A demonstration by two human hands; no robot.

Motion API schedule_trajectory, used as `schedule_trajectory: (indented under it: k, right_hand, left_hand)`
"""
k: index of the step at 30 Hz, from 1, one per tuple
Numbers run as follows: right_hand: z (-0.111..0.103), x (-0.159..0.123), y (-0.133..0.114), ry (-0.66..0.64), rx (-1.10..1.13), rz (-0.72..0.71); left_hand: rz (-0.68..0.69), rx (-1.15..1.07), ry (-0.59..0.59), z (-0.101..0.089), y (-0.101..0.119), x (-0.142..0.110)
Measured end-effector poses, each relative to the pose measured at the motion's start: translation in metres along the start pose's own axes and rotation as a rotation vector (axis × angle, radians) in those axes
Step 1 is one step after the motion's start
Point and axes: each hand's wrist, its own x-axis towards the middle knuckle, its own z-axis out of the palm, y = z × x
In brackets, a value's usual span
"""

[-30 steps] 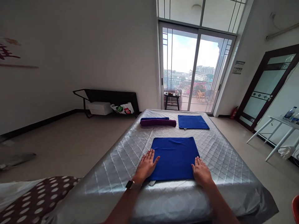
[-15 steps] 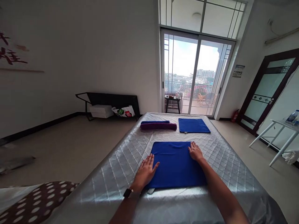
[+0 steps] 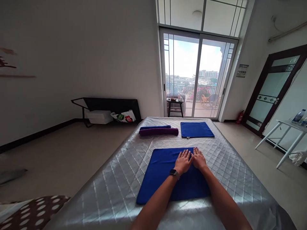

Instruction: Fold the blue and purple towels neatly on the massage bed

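Note:
A blue towel [image 3: 158,174] lies spread flat on the grey quilted bed cover [image 3: 115,188]. My left hand [image 3: 183,161], with a dark watch [image 3: 173,172] on its wrist, rests flat on the towel's upper right part, fingers stretched out. Beside it, my right hand [image 3: 199,158] lies flat at the towel's far right corner. The two hands are close together, thumbs about touching. Neither one grips anything. Farther back lie a rolled purple towel [image 3: 158,131], a rolled blue towel [image 3: 155,127] behind it, and a flat blue towel [image 3: 197,129].
Past the bed's far end stand glass sliding doors [image 3: 198,76]. A black folded frame [image 3: 110,103] leans at the left wall, with a white box [image 3: 99,117] and a printed bag [image 3: 123,116]. On the right is a white table [image 3: 291,124] with bottles. A polka-dot cloth [image 3: 35,212] lies lower left.
My left hand has moved right across the towel, from its left edge to beside my right hand. My right hand stays near the far right corner. The view has shifted slightly.

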Motion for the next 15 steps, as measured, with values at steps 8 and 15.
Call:
schedule_trajectory:
  k: [8, 15]
  right_hand:
    - [-0.003, 0.000, -0.003, -0.010, 0.029, 0.022]
    - [-0.006, 0.001, -0.003, -0.011, -0.021, 0.041]
  left_hand:
    - [-0.371, 0.047, 0.016, -0.016, -0.123, -0.042]
    - [-0.485, 0.033, 0.040, -0.019, -0.172, -0.072]
